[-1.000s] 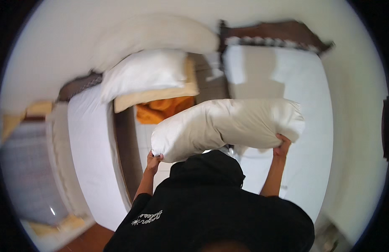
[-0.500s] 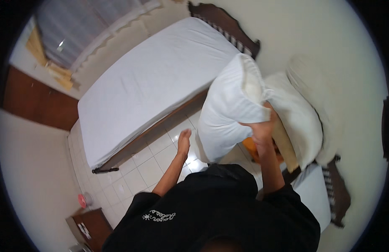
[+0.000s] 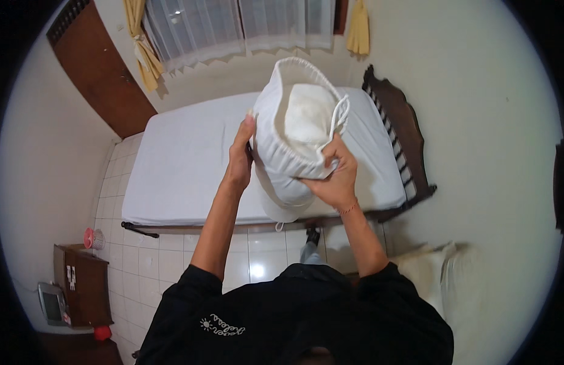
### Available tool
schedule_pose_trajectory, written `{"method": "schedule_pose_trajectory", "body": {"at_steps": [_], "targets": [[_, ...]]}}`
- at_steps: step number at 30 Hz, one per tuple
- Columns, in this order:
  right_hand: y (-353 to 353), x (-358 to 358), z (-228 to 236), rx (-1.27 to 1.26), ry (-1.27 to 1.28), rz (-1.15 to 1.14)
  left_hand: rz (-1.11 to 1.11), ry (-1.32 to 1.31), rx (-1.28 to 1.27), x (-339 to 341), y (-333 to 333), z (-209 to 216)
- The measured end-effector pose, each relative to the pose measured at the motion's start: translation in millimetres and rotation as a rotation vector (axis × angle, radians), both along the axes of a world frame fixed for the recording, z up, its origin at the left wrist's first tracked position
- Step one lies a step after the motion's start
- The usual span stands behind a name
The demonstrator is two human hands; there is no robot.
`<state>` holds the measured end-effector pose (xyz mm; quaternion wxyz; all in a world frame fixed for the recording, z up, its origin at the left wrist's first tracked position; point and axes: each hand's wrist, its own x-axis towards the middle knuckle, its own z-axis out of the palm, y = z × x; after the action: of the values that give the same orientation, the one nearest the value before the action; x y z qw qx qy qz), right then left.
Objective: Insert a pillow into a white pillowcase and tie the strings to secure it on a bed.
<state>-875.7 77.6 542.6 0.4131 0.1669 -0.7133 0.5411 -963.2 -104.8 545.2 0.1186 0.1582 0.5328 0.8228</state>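
A white bolster cover with a gathered drawstring mouth is held up in front of me over the bed. Inside its open mouth shows the off-white end of a bolster. My right hand grips the lower right rim of the cover, beside the loose white cord. On the opposite side, my left hand is closed against the cover, thumb near the rim, most fingers hidden behind it. A small cord loop hangs at the cover's lower end.
Behind stands a bed with a white sheet and dark headboard. White pillows lie at my lower right. A brown cabinet and pink basket stand left, on white floor tiles.
I have turned to face the bed more squarely. The bolster in its cover has swung left, its mouth now toward me. My left hand has come up from free air onto the cover.
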Motion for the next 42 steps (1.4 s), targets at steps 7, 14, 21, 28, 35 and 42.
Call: {"method": "schedule_pose_trajectory", "body": {"at_steps": [7,14,21,28,35,42], "targets": [[70.3,-91.8,-75.8,0.13,-0.401,0.118,0.561,0.479,-0.788,-77.4,86.3,-21.4],[152.0,-81.7,36.6,0.561,-0.739,0.32,0.853,0.526,-0.743,-97.9,104.1,-10.8],[100.6,-154.0,-0.1,0.858,-0.212,0.006,0.706,0.349,-0.652,-117.2,120.0,10.6],[144.0,-166.5,32.2,0.213,-0.408,0.417,0.733,0.202,-0.456,-145.1,57.8,20.0],[101.1,-153.3,14.6,0.449,-0.149,0.0,0.682,0.153,-0.413,-158.9,43.1,12.0],[88.0,-196.8,32.9,-0.242,-0.29,0.515,0.624,0.157,-0.557,-176.2,32.3,15.3]]}}
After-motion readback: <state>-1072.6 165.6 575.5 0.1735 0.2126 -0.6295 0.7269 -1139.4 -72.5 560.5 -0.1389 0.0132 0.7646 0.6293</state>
